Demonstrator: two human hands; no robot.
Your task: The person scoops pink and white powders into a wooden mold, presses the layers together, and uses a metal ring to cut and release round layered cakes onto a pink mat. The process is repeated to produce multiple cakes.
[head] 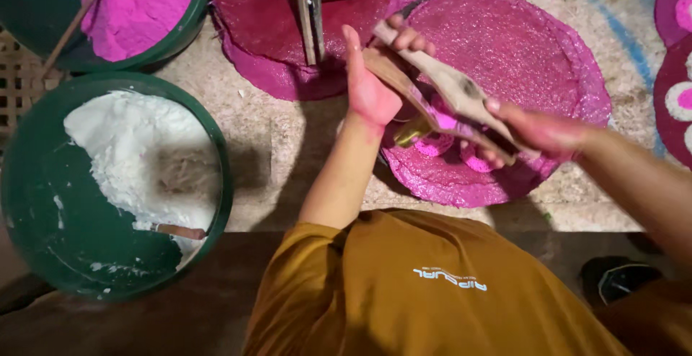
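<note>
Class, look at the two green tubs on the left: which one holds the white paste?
The nearer, lower green tub holds white paste; the upper tub at the top edge holds pink paste.

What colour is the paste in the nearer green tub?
White, seen in the head view: paste in the green tub.

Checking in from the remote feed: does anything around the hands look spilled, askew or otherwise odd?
Nothing looks damaged. The left hand and right hand both grip a wooden press tool over a pink disc. The only mess is white smears of paste on the inner wall of the green tub, and pink stains on both hands.
</note>
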